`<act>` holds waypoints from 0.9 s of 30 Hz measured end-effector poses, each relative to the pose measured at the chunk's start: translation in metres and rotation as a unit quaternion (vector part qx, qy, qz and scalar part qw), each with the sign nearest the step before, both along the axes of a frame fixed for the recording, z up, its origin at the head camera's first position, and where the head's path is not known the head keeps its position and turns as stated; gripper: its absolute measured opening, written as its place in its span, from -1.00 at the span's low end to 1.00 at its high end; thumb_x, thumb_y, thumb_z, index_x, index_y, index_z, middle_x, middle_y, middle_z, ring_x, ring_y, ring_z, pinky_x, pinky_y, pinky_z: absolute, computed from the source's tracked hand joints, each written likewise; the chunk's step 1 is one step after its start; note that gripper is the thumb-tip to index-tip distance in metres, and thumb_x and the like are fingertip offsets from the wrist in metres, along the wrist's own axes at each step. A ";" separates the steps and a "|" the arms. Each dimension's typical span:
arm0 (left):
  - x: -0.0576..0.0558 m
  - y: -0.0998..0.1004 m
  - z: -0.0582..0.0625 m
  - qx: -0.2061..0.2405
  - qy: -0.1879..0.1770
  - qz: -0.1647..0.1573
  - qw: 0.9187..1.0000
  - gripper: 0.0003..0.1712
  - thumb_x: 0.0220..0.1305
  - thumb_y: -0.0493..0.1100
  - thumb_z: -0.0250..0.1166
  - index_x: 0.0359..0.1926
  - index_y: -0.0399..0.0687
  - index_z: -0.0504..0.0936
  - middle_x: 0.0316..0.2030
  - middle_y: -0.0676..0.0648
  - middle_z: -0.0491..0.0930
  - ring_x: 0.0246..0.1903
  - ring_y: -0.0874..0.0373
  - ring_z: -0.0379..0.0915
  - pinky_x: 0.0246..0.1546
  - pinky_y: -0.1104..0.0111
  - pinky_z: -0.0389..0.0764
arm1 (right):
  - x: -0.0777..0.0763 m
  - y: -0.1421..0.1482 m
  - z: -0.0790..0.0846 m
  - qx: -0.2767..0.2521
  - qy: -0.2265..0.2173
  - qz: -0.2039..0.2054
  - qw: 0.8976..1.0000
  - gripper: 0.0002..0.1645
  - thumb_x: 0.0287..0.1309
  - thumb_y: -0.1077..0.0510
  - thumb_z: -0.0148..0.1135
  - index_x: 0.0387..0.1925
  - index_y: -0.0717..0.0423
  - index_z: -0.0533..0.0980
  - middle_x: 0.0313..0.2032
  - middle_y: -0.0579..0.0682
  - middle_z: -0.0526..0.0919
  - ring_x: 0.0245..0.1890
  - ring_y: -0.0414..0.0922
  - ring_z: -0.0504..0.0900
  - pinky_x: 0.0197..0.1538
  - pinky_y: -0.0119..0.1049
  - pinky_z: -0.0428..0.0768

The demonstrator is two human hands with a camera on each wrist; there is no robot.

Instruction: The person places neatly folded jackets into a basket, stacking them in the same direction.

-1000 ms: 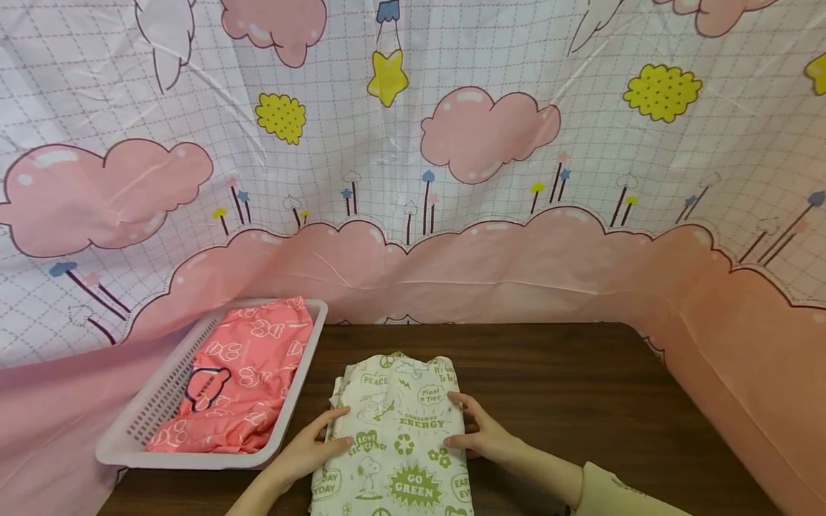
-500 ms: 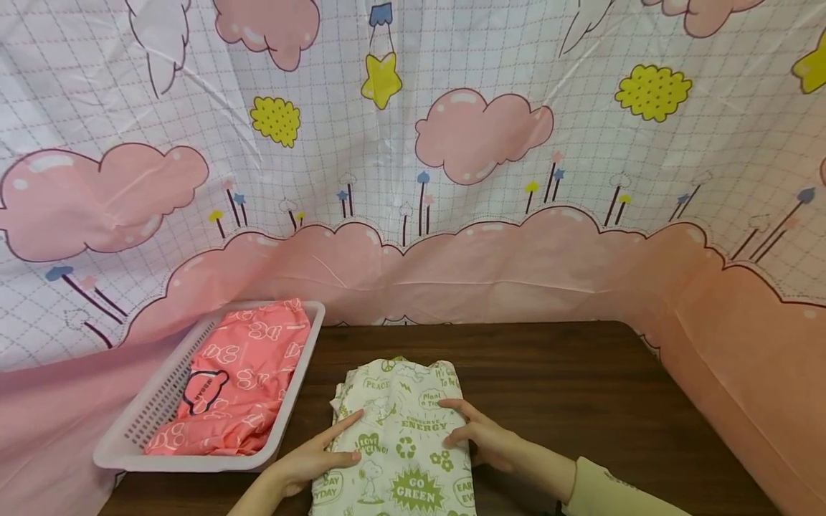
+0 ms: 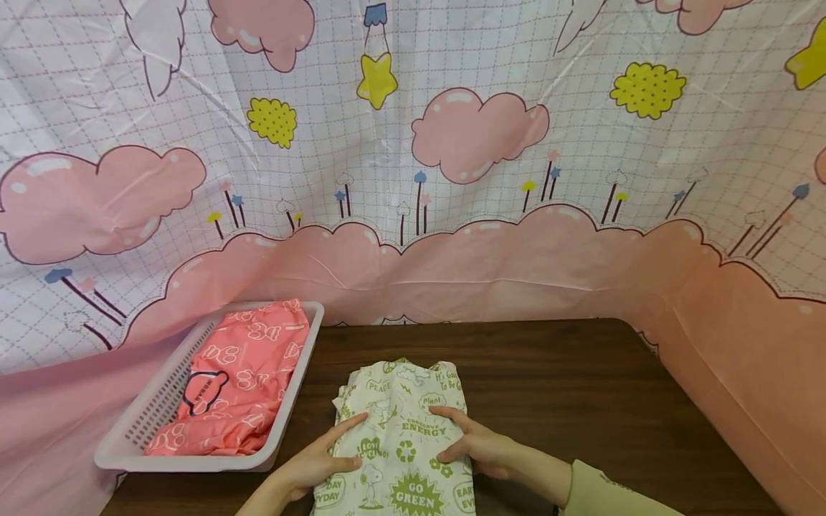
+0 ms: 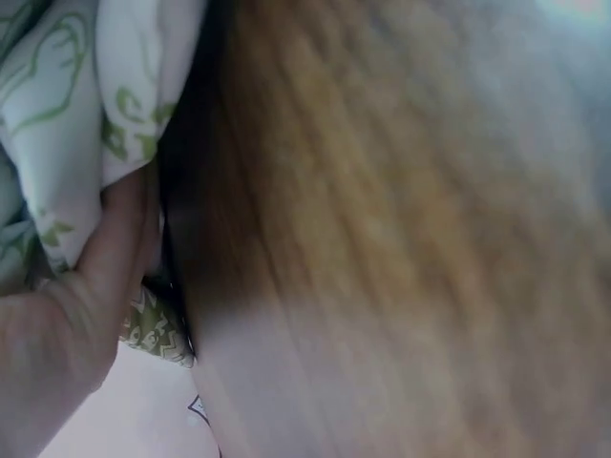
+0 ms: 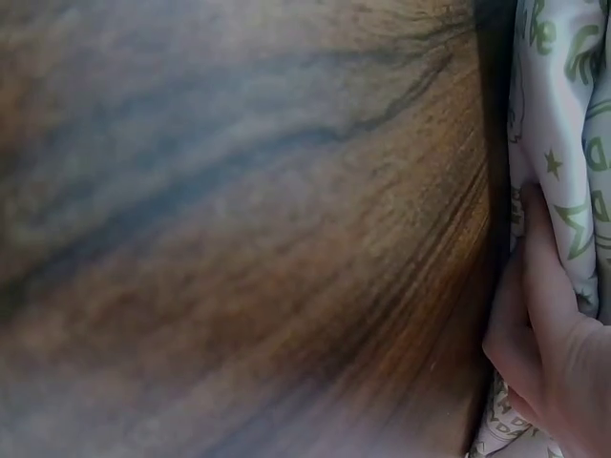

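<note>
A folded white cloth with green cartoon and lettering print (image 3: 408, 453) lies at the front of the dark wooden table (image 3: 568, 387). My left hand (image 3: 312, 462) grips its left side, thumb and index finger on top. In the left wrist view the other fingers of the left hand (image 4: 72, 315) go in beneath hanging folds. On the opposite side my right hand (image 3: 480, 446) holds the cloth, with two fingertips on its upper face. The right wrist view has the right hand (image 5: 549, 334) tucked against the layered edge, its lower fingers bent and partly hidden.
To the left stands a white plastic basket (image 3: 187, 463) holding a pink cloth with white print and a bear outline (image 3: 254, 380). A printed curtain (image 3: 503, 269) with pink clouds hangs along the table's back and sides.
Both hands have shifted inward over the cloth, so their fingertips reach farther onto its top. The cloth's left edge looks slightly more ruffled. The head view has shifted slightly.
</note>
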State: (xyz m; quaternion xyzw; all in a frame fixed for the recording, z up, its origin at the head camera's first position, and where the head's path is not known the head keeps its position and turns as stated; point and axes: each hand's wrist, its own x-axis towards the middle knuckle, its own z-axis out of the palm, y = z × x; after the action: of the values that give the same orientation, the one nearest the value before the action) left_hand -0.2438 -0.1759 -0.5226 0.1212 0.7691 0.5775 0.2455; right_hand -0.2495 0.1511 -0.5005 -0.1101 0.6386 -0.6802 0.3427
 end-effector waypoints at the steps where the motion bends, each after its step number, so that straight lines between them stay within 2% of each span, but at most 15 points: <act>1: 0.000 0.000 0.000 0.004 0.002 0.001 1.000 -0.15 0.25 -0.09 0.36 0.49 0.29 0.19 0.50 -0.33 -0.13 0.41 -0.45 -0.33 0.16 -0.45 0.00 | 0.000 0.000 0.000 -0.003 -0.001 0.001 1.000 0.00 0.15 0.40 0.20 0.52 0.00 -0.03 0.21 0.14 0.41 0.00 0.01 0.58 0.03 0.07 0.53; 3: 0.002 0.000 0.000 0.013 0.005 0.001 1.000 -0.15 0.25 -0.10 0.36 0.49 0.27 0.19 0.49 -0.34 -0.11 0.40 -0.43 -0.25 0.19 -0.38 0.09 | 0.001 0.000 0.000 -0.010 -0.005 0.003 1.000 0.01 0.15 0.43 0.20 0.52 0.00 -0.05 0.14 0.08 0.49 -0.01 0.00 0.59 0.00 0.06 0.55; 7: 0.004 -0.001 0.001 0.033 0.006 0.000 0.999 -0.16 0.25 -0.12 0.35 0.49 0.22 0.19 0.47 -0.34 -0.08 0.37 -0.33 -0.09 0.19 -0.13 0.32 | 0.003 0.000 0.002 -0.013 -0.004 0.004 1.000 0.02 0.16 0.44 0.20 0.52 0.01 -0.05 0.12 0.06 0.51 0.00 0.00 0.60 -0.01 0.07 0.57; 11: 0.005 -0.002 0.003 0.054 0.014 -0.008 0.998 -0.17 0.27 -0.14 0.34 0.49 0.18 0.19 0.46 -0.33 -0.06 0.32 -0.21 0.05 0.11 0.15 0.45 | 0.004 0.001 0.004 -0.023 -0.001 0.003 1.000 0.03 0.14 0.44 0.22 0.52 0.02 -0.06 0.13 0.09 0.49 0.00 0.01 0.59 0.00 0.02 0.58; 13: 0.005 -0.002 0.006 0.058 0.021 -0.012 0.998 -0.17 0.27 -0.15 0.34 0.50 0.17 0.18 0.46 -0.33 -0.05 0.29 -0.16 0.10 0.08 0.22 0.46 | 0.004 0.001 0.006 -0.029 0.000 0.004 1.000 0.04 0.13 0.44 0.22 0.52 0.02 -0.06 0.13 0.10 0.49 0.00 0.00 0.59 0.01 -0.01 0.59; 16: 0.006 -0.001 0.010 0.057 0.031 -0.014 0.998 -0.17 0.27 -0.16 0.34 0.49 0.17 0.19 0.46 -0.31 -0.03 0.29 -0.16 0.11 0.13 0.14 0.42 | 0.004 0.001 0.009 -0.037 0.002 0.005 0.999 0.04 0.12 0.45 0.23 0.52 0.02 -0.06 0.12 0.12 0.49 -0.01 0.01 0.60 0.01 -0.04 0.60; 21: 0.009 0.003 0.020 0.041 0.057 -0.013 0.997 -0.17 0.26 -0.14 0.35 0.48 0.21 0.21 0.47 -0.26 -0.01 0.38 -0.24 -0.13 0.25 -0.16 0.15 | 0.006 0.004 0.018 -0.046 0.003 0.009 0.999 0.04 0.13 0.44 0.21 0.53 0.02 -0.07 0.15 0.14 0.47 0.03 0.04 0.59 0.03 -0.03 0.59; 27: 0.013 0.009 0.042 0.027 0.069 -0.005 0.997 -0.18 0.24 -0.12 0.37 0.46 0.27 0.24 0.48 -0.21 0.03 0.42 -0.27 -0.20 0.25 -0.33 0.02 | 0.009 0.005 0.035 -0.044 0.024 0.006 0.999 0.06 0.12 0.43 0.24 0.53 0.02 -0.07 0.18 0.14 0.45 0.05 0.03 0.57 0.05 -0.09 0.58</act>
State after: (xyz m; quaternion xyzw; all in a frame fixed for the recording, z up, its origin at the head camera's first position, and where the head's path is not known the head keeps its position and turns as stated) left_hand -0.2307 -0.1673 -0.4803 0.1716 0.7678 0.5868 0.1915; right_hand -0.2400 0.1560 -0.4653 -0.1446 0.6156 -0.7025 0.3265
